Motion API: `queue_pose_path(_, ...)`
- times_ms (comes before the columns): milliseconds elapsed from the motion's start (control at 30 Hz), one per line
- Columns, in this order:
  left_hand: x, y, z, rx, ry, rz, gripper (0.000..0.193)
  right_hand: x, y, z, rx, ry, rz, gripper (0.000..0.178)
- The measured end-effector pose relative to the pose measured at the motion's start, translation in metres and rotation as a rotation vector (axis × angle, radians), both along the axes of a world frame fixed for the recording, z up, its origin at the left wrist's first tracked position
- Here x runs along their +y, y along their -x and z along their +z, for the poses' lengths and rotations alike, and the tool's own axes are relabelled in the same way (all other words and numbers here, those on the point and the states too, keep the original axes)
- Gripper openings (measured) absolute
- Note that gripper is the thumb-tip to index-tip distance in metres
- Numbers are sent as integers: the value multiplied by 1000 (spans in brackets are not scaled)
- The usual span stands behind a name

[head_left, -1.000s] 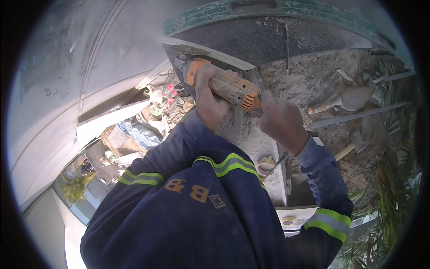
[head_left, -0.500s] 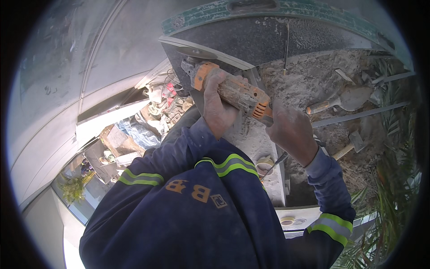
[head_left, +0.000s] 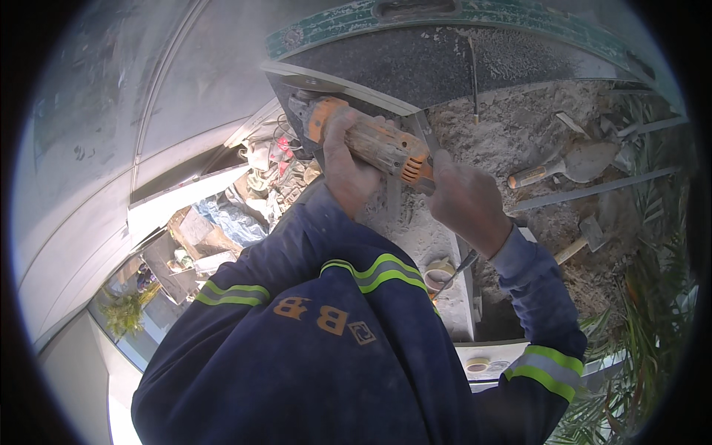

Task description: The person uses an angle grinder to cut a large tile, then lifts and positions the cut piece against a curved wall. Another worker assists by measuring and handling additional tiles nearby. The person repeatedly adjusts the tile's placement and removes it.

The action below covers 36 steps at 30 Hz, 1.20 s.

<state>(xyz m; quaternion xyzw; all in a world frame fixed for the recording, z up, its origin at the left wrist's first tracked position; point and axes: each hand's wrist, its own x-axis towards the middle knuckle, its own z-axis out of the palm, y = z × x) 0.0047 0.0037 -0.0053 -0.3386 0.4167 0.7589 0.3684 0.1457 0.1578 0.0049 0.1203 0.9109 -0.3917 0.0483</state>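
Observation:
Both of my hands hold a dusty orange angle grinder [head_left: 376, 143]. My left hand [head_left: 348, 167] wraps round the body just behind its head. At the rear end, my right hand [head_left: 471, 200] is closed round the tail of the tool. The grinder's disc [head_left: 315, 84] lies at the pale edge of a dark speckled stone slab [head_left: 371, 61]. Whether the disc touches that edge I cannot tell. Fine dust hazes the air around the disc and the slab.
A green spirit level [head_left: 334, 24] spans the slab's far side. On the dusty rubble to the right lie a trowel [head_left: 567, 165], a hammer [head_left: 582, 239] and a metal strip [head_left: 593, 190]. A tape roll [head_left: 439, 274] sits near my body. Palm leaves [head_left: 638, 348] edge the right; debris [head_left: 204, 233] lies left.
The grinder and both my hands have shifted slightly left along the slab edge. The haze around the disc looks a little thicker. The tools on the rubble have stayed put.

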Motion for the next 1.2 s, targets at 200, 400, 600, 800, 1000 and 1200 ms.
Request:
queue_pose_path(200, 1, 6, 4, -11, 19, 29, 64, -4, 3, -5, 73, -49, 12, 11)
queue_pose_path(400, 2, -2, 3, -24, -19, 56, 60, 0, -6, 5, 37, -31, 0, 13)
queue_pose_path(600, 11, -25, 9, 17, -33, 40, 56, 14, -22, 23, -69, -29, 30, 12)
queue_pose_path(800, 21, -34, 20, 26, -7, 37, 56, 18, -29, 20, -43, -19, 27, 12)
queue_pose_path(1000, 20, -28, 13, 51, 15, 29, 59, 15, -24, 9, -18, -13, 24, 9)
queue_pose_path(1200, 9, -21, -4, 94, 2, 19, 56, 13, -19, -9, 82, -22, 23, 8)
